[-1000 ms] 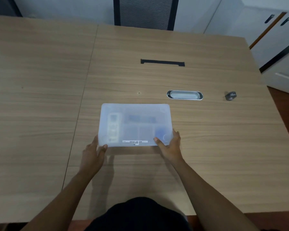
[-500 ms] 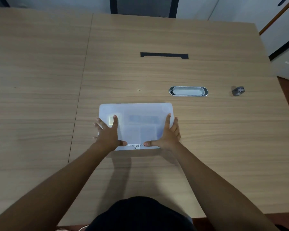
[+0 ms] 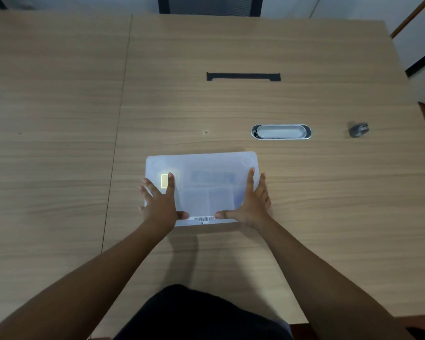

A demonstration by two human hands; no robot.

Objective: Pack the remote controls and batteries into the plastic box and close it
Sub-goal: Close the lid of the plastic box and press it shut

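Both hands lie flat and spread on the lid of the box (image 3: 201,185), gripping nothing. The left hand (image 3: 161,204) covers the lid's left side, the right hand (image 3: 252,204) its right, thumbs pointing inward near the barcode label (image 3: 203,219). The closed box sits on the counter (image 3: 59,119) in front of the person, dim shapes showing through the lid. A second ago the hands held the box's near corners; half a second ago they were already flat on top.
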